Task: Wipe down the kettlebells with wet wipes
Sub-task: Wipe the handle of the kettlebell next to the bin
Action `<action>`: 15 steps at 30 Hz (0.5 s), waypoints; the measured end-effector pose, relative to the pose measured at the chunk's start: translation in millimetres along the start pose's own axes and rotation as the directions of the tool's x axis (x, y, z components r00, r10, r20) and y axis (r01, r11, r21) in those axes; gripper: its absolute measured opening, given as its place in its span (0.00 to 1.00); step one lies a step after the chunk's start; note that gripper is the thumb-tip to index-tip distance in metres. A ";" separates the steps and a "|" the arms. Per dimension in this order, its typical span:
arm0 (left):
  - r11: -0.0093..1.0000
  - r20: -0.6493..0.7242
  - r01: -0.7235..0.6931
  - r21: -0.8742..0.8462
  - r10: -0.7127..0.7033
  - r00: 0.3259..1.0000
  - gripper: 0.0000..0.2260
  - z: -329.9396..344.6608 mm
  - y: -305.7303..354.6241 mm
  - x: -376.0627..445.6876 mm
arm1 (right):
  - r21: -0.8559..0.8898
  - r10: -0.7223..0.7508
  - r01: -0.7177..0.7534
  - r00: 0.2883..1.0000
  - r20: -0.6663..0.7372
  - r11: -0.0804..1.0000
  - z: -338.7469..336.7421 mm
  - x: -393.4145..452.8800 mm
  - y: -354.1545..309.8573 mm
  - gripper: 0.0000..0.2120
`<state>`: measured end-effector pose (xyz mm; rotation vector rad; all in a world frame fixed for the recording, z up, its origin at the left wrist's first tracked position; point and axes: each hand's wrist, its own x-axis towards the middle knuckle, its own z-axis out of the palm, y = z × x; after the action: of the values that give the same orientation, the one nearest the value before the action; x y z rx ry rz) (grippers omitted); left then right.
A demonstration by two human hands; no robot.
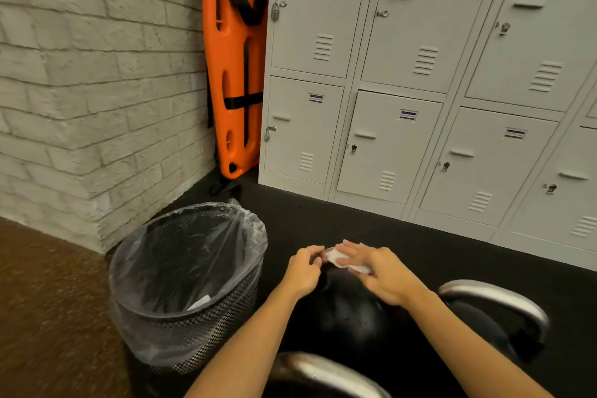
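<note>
Wiping underway: right hand (379, 275) presses wet wipe (347, 262) flat onto kettlebell (349, 310), left hand (303, 270) grips its handle; next, probably the flanks.

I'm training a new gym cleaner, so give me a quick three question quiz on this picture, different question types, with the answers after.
1. True or false: the right hand presses a white wet wipe onto the black kettlebell.
2. What stands to the left of that kettlebell?
A. a bucket
B. a mesh bin with a clear liner
C. a chair
3. Fill in: the orange board leans in the corner between the brick wall and the grey ____.

Key: 1 true; 2 B; 3 lockers.
</note>
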<state>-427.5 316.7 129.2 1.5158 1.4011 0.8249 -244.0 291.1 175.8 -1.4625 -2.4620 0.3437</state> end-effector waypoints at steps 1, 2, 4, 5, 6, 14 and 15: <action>1.000 -0.001 0.011 0.000 -0.011 1.000 0.17 -1.7 -1.7 0.8 | 0.060 0.034 -0.031 0.999 -0.042 0.998 -2.6 0.4 1.6 0.18; 1.000 0.000 0.016 -0.006 -0.016 1.000 0.17 -3.0 -3.4 1.8 | 0.087 0.060 -0.053 0.995 -0.073 0.995 -2.3 4.1 2.2 0.17; 1.000 -0.006 0.017 -0.023 -0.017 1.000 0.17 -4.1 -6.0 2.7 | 0.032 0.063 -0.061 0.995 -0.080 0.998 4.3 14.7 -2.3 0.18; 0.999 -0.012 0.014 -0.032 -0.015 1.000 0.16 -3.9 -6.9 2.6 | -0.008 0.050 -0.050 0.997 -0.058 0.999 8.6 19.4 -5.0 0.19; 0.999 -0.014 0.009 -0.041 -0.009 1.000 0.16 -3.4 -7.5 2.6 | -0.030 0.040 -0.041 0.999 -0.029 0.999 12.1 22.8 -6.3 0.20; 0.999 0.059 0.007 -0.053 -0.004 0.998 0.20 -14.1 -7.0 0.4 | 0.066 0.172 -0.169 0.984 -0.048 0.983 -4.3 24.1 9.2 0.15; 0.998 0.056 0.006 -0.062 -0.003 0.998 0.19 -14.2 -8.2 0.7 | 0.044 0.178 -0.176 0.983 -0.043 0.983 -1.1 27.9 7.2 0.15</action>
<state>-443.5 319.5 127.0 1.4771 1.3258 0.8096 -250.5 319.2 177.2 -1.6578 -2.2816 0.3867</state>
